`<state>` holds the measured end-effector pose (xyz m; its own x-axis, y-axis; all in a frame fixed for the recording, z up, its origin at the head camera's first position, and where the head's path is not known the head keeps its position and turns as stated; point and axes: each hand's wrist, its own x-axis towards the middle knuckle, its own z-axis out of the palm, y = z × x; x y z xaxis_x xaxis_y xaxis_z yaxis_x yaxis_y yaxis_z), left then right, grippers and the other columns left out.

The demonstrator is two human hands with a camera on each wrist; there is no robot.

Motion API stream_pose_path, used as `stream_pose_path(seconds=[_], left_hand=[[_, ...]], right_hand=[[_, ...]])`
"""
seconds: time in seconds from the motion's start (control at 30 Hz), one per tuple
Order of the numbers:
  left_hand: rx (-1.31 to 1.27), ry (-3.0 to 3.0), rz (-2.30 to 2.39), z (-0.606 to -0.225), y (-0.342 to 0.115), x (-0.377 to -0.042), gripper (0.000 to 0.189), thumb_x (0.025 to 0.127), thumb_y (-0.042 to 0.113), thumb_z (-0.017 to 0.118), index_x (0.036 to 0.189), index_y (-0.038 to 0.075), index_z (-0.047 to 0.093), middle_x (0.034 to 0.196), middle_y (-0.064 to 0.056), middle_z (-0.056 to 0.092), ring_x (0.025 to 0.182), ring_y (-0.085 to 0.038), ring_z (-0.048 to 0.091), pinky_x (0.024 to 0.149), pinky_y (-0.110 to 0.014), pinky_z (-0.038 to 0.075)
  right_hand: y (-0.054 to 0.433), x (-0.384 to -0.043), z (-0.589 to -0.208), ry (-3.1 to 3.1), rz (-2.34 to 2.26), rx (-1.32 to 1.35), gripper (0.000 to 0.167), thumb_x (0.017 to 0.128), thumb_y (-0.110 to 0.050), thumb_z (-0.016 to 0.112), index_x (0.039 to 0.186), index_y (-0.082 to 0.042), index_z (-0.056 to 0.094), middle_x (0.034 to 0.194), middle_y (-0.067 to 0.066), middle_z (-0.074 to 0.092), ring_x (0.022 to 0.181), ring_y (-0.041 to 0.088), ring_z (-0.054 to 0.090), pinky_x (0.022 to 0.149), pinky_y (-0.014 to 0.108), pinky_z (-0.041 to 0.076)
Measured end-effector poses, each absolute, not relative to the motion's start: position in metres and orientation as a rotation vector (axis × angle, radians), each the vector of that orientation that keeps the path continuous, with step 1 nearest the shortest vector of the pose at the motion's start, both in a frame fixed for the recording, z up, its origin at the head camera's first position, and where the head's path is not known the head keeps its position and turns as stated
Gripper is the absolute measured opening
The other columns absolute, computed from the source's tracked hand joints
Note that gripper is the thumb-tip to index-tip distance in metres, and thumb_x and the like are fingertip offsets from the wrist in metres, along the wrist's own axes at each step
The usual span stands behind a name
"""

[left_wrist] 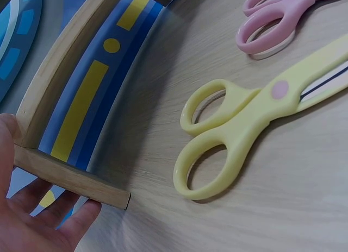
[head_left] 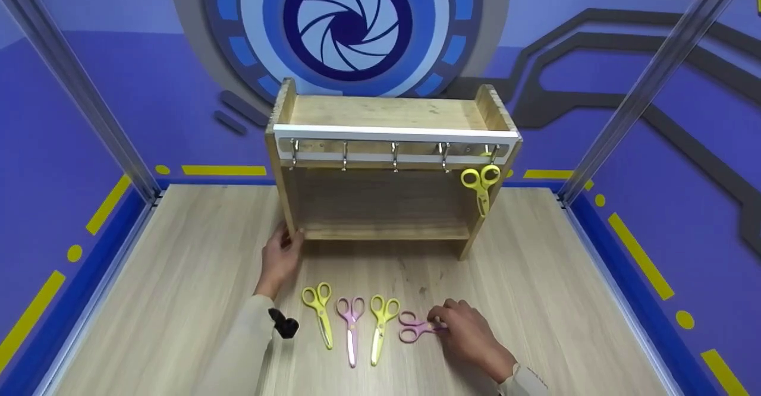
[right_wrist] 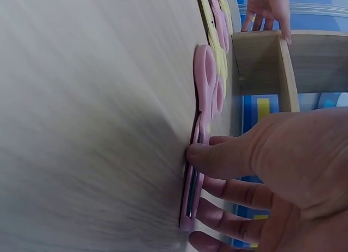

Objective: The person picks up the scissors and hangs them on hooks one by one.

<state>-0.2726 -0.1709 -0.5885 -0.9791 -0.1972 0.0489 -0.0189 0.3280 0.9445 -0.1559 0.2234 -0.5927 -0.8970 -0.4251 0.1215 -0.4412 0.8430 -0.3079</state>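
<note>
At the lower left of a small wooden shelf rack [head_left: 380,233], my left hand [head_left: 281,259] holds the side panel, thumb on its inner side and fingers outside. In the left wrist view the end of that panel [left_wrist: 81,178] lies between thumb and fingers. My right hand [head_left: 469,333] pinches pink scissors [head_left: 410,326] by the blade end, thumb on one side and fingers on the other. Their handles point left, close over the table. Beside them lie yellow scissors [head_left: 379,324], another pink pair [head_left: 351,324] and a second yellow pair [head_left: 321,313], handles toward the rack.
A white rail [head_left: 368,158] with several metal hooks runs across the rack's front. Yellow scissors [head_left: 483,188] hang from its right-end hook. Blue-purple printed walls [head_left: 95,116] enclose the wooden table [head_left: 178,265] at the back and sides.
</note>
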Motion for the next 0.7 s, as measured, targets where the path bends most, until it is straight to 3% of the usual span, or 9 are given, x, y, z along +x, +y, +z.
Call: stream_pose_path(seconds=[0.33, 0.7], left_hand=[[0.151, -2.406, -1.689, -0.5904, -0.1724, -0.2727, 0.059, 0.106, 0.032, 0.059, 0.156, 0.006, 0.041, 0.146, -0.026, 0.054, 0.132, -0.039, 0.056, 0.107, -0.049, 0.049], [0.157, -2.407, -1.698, -0.5903, -0.1717, -0.2723, 0.059, 0.106, 0.031, 0.058, 0.157, 0.008, 0.04, 0.149, -0.026, 0.051, 0.133, -0.039, 0.055, 0.108, -0.048, 0.049]], right_hand=[[0.2241, -0.1588, -0.5946, -2.939, 0.519, 0.67, 0.016, 0.08, -0.002, 0.086, 0.087, -0.013, 0.077, 0.076, -0.006, 0.057, 0.067, 0.007, 0.048, 0.056, 0.026, 0.043], [0.2266, -0.1604, -0.5961, -2.954, 0.519, 0.61, 0.013, 0.083, -0.007, 0.085, 0.086, -0.015, 0.075, 0.075, -0.008, 0.06, 0.064, 0.002, 0.049, 0.054, 0.025, 0.044]])
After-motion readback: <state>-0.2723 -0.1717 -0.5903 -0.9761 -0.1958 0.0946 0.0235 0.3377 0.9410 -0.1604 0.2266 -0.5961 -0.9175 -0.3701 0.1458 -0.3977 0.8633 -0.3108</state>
